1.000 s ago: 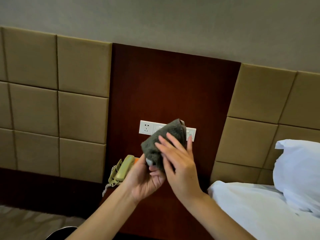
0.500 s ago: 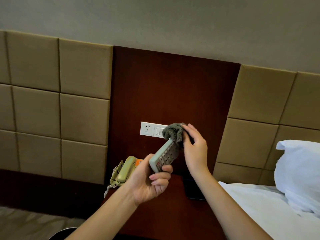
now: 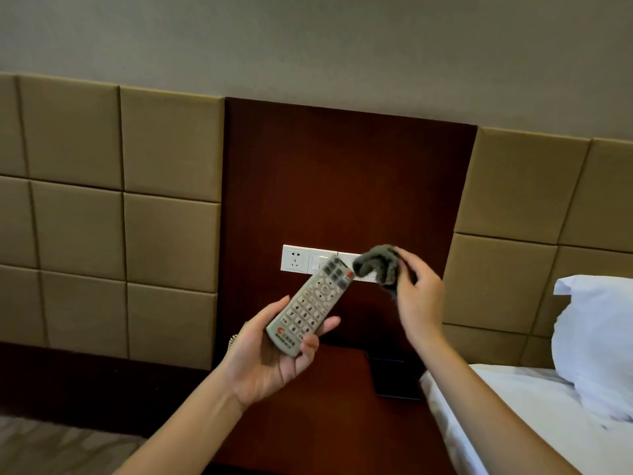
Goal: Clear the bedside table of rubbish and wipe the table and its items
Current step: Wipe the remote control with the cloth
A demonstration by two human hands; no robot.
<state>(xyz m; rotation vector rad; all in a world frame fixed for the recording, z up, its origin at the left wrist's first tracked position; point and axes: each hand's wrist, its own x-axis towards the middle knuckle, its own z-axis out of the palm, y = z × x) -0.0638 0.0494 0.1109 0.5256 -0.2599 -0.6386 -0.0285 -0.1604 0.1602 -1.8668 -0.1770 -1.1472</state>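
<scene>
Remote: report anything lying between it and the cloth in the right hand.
Nothing visible does. The right hand pinches the cloth right beside the top end of the remote. The left hand grips only its lower end, leaving the keypad bare.

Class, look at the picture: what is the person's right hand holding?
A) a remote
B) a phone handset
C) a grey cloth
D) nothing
C: the right hand grips the bunched cloth, while the remote lies in the left hand.
</scene>
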